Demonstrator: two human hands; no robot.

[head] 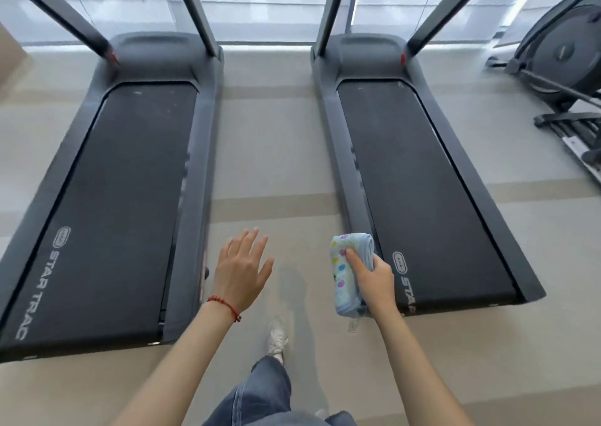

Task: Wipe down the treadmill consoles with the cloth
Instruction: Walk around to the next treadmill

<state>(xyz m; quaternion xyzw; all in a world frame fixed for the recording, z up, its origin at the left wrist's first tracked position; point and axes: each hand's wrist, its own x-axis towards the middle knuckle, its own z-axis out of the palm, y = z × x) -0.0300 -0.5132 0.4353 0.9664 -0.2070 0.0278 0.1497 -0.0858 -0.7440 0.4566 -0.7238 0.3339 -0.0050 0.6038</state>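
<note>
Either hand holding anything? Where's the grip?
Right hand grips the folded cloth around its middle, thumb across the dotted face. Left hand is open, holding nothing.

Fluffy terry cloth; matt rubbery treadmill belts.

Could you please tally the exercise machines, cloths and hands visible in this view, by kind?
Treadmills: 2, the left treadmill and the right treadmill.
Other exercise machine: 1, a dark machine at the right edge.
Cloths: 1, a folded light blue cloth with coloured dots, gripped by the right hand.
Hands: 2, counting the left hand, which holds nothing.
Total: 6.
</note>
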